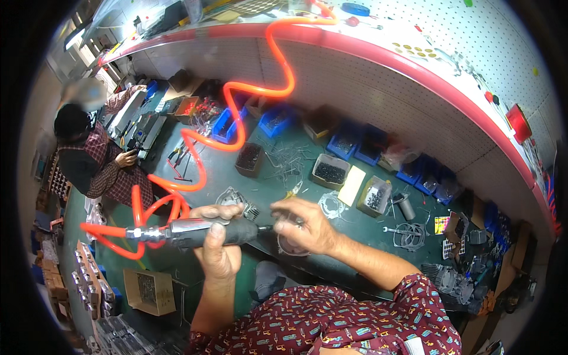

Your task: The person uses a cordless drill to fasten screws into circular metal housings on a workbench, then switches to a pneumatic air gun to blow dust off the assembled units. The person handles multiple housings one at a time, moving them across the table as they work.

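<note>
My left hand [218,254] is wrapped round a black and silver air screwdriver [241,232], which lies level with its bit pointing right. An orange coiled air hose [204,142] joins its left end. At the bit, my right hand [313,228] has its fingers bent and thumb drawn in; whatever they pinch is too small or hidden to name. Under that hand, a round grey part [294,247] shows in part at the bench edge. Just beyond the screwdriver sits a finned metal casting [251,210], and yellow-handled pliers [294,189] lie past it.
Open boxes of dark screws [330,171] and blue bins [274,120] line the back of the green bench. A wire-like round part [409,235] and stacked castings [452,281] lie right. A red-edged shelf [378,44] overhangs. Another person [89,151] works at left.
</note>
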A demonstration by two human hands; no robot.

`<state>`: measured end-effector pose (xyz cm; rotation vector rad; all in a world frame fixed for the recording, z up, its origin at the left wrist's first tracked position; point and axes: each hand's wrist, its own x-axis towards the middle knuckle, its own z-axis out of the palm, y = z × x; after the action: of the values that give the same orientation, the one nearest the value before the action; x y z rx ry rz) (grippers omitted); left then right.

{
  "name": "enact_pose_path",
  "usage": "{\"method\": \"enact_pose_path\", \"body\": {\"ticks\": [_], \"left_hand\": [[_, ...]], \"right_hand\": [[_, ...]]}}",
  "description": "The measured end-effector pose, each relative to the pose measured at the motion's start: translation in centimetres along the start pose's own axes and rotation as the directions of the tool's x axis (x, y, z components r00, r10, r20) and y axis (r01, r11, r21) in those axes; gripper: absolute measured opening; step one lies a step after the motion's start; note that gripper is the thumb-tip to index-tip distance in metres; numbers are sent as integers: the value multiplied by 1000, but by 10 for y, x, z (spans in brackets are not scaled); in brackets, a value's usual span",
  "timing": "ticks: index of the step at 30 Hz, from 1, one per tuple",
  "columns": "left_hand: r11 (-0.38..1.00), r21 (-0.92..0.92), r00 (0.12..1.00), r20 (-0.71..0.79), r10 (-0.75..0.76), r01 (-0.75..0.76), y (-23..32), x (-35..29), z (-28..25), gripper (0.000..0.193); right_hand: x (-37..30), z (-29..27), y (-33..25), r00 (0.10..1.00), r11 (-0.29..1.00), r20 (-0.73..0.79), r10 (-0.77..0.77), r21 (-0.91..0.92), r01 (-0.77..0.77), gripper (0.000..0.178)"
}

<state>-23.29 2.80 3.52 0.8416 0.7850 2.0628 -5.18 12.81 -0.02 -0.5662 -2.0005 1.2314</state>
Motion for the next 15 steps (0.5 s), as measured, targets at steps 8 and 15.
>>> {"method": "enact_pose_path", "body": {"ticks": [8,15], "left_hand": [[994,86,998,-2,68,-68,10,101,-95,29],[995,100,994,-104,39,-28,5,163,-180,30]], "right_hand": [[92,-1,196,945,834,-160,286,-444,-328,24],[209,59,276,906,721,-187,380,-554,-416,20]]}}
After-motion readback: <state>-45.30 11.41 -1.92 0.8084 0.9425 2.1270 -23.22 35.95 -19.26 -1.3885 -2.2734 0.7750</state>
